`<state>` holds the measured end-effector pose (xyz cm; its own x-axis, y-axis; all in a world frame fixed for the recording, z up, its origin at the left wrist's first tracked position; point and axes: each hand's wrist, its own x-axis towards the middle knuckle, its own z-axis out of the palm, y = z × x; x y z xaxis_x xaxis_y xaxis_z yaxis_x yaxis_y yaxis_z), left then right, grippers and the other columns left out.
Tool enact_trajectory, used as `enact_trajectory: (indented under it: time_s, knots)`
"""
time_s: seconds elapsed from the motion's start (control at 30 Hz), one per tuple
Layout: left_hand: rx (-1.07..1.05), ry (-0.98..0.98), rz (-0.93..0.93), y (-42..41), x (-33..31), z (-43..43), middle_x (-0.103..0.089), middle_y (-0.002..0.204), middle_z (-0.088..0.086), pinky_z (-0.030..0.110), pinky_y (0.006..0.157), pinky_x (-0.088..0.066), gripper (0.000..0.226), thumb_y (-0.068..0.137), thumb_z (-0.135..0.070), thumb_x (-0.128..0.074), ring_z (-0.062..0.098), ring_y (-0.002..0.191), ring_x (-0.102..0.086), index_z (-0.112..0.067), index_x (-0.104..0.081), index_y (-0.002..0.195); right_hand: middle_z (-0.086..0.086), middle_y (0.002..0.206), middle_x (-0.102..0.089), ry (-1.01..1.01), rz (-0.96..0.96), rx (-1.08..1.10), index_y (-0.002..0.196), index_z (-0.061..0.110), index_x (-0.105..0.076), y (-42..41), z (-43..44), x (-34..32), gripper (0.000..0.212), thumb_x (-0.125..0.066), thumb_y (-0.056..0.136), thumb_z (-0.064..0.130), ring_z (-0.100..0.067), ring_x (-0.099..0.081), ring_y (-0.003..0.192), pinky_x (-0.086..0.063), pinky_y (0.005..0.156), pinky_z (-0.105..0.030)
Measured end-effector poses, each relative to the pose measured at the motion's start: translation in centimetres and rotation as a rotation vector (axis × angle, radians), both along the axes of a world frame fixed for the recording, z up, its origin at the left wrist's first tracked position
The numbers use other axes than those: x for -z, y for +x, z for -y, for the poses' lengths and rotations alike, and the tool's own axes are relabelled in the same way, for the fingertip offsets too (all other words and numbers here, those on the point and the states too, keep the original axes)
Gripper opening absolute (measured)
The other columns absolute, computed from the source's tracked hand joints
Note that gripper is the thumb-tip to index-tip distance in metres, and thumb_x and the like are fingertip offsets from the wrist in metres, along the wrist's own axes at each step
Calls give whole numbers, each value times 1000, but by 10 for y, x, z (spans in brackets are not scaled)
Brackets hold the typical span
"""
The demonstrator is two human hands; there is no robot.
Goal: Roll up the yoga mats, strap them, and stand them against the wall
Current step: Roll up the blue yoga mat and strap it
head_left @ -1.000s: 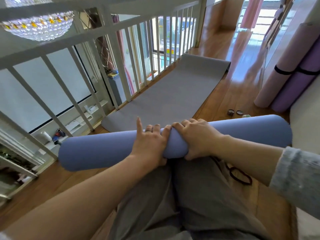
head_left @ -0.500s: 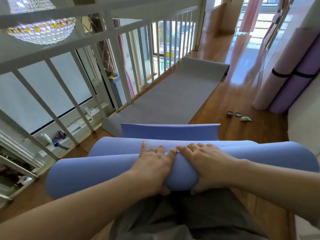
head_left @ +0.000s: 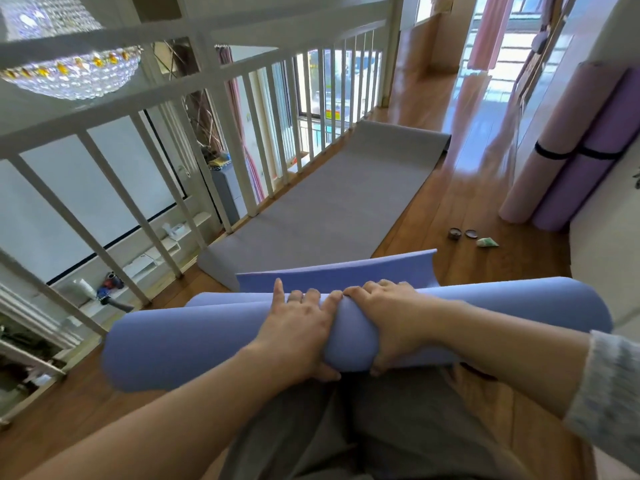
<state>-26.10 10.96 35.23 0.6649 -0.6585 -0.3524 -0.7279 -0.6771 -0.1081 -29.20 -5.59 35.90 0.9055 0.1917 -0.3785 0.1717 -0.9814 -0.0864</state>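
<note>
Blue mat (head_left: 207, 334): mostly rolled, lying crosswise over the person's lap, near centre of view. Not closed yet. A loose flap (head_left: 339, 271) of the same mat stands up on the far side of the roll. No strap shows on it.

Left hand (head_left: 298, 334): on the middle of the roll, fingers spread over the top, thumb tucked underneath, clamped on the mat. Right hand (head_left: 398, 320): just beside it, fingertips nearly touching the left's, fingers curled over the top and thumb under, also clamped on the mat.

Beyond the roll: grey mat (head_left: 332, 209), flat and fully unrolled on the wooden floor (head_left: 450, 188), running far along the white railing (head_left: 207, 39).

Far right: pink roll (head_left: 550, 140) and purple roll (head_left: 595, 150), side by side, each with a black strap (head_left: 550, 154), leaning against the wall (head_left: 588, 39).

Progress, as I judge it: two mats finished. The blue one needs its last flap wound in, then strapping and standing. The grey one is untouched.

Stray bits on the floor to the right: two small round tins (head_left: 454, 233) and a green tube (head_left: 486, 242).
</note>
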Motion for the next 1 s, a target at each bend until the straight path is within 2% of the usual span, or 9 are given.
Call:
enact_trajectory:
  time_s: [0.1, 0.2, 0.33, 0.47, 0.53, 0.6, 0.77, 0.9, 1.0]
  knots:
    - [-16, -41, -80, 20, -2, 1, -35, 147, 6, 57, 115, -9, 108, 72, -64, -68, 28, 136, -33, -25, -5, 151, 1, 141, -41, 8, -23, 15, 147, 28, -21, 11, 2, 0, 113, -83, 57, 58, -22, -39, 129, -31, 110, -45]
    - [-23, -61, -185, 40, -6, 1, -41, 143, 4, 56, 112, -22, 107, 67, -65, -72, 27, 131, -39, -28, -13, 150, -3, 148, -32, -106, 121, 0, 151, 21, -9, 3, -6, 12, 121, -78, 61, 62, -26, -31, 135, -20, 114, -55]
    - [-54, -104, -322, 62, -5, 2, -49, 135, -2, 44, 106, -37, 99, 62, -64, -76, 22, 123, -47, -34, -28, 143, 0, 136, -45, -42, 163, 46, 142, 25, -27, 6, -7, 16, 106, -78, 57, 63, -22, -43, 123, -34, 105, -46]
    - [-7, -5, -119, 46, -6, 6, -34, 149, 3, 60, 114, -11, 107, 72, -65, -68, 29, 137, -33, -27, -7, 152, 4, 128, -51, 11, 22, 68, 135, 29, -36, 28, 2, 5, 102, -82, 51, 64, -19, -50, 114, -42, 97, -41]
    - [8, -14, -28, 33, 0, 6, -28, 153, 6, 60, 115, -5, 110, 74, -64, -67, 30, 140, -28, -25, 0, 152, 4, 127, -52, 8, -36, 73, 134, 29, -38, 36, 5, 2, 103, -83, 49, 64, -19, -51, 114, -43, 97, -40]
    - [-11, -45, -28, 35, 4, 5, -28, 154, 5, 59, 115, -6, 108, 74, -63, -68, 29, 142, -26, -25, -3, 152, 2, 132, -50, -22, -12, 83, 139, 27, -34, 35, 2, 3, 106, -82, 52, 64, -20, -49, 118, -40, 102, -42]
    - [-30, -42, -134, 62, -3, 10, -35, 150, 2, 53, 113, -22, 108, 68, -64, -72, 25, 137, -33, -29, -13, 151, -9, 151, -23, -213, 285, 8, 151, 19, 2, 6, -11, 26, 113, -69, 73, 59, -29, -24, 139, -13, 115, -57]
    - [-90, -60, -230, 76, -10, 11, -40, 146, -2, 52, 112, -25, 101, 68, -60, -74, 22, 133, -37, -32, -20, 149, -6, 145, -36, -115, 304, 7, 149, 22, -11, 22, -5, 28, 106, -70, 69, 59, -27, -37, 131, -25, 112, -52]
    - [-6, -25, 7, 59, 0, 8, -31, 151, 3, 63, 113, -7, 108, 71, -62, -68, 28, 139, -30, -26, -6, 152, -5, 137, -44, -81, 298, 14, 147, 21, -19, 31, 0, 28, 108, -74, 63, 59, -26, -45, 123, -35, 106, -48]
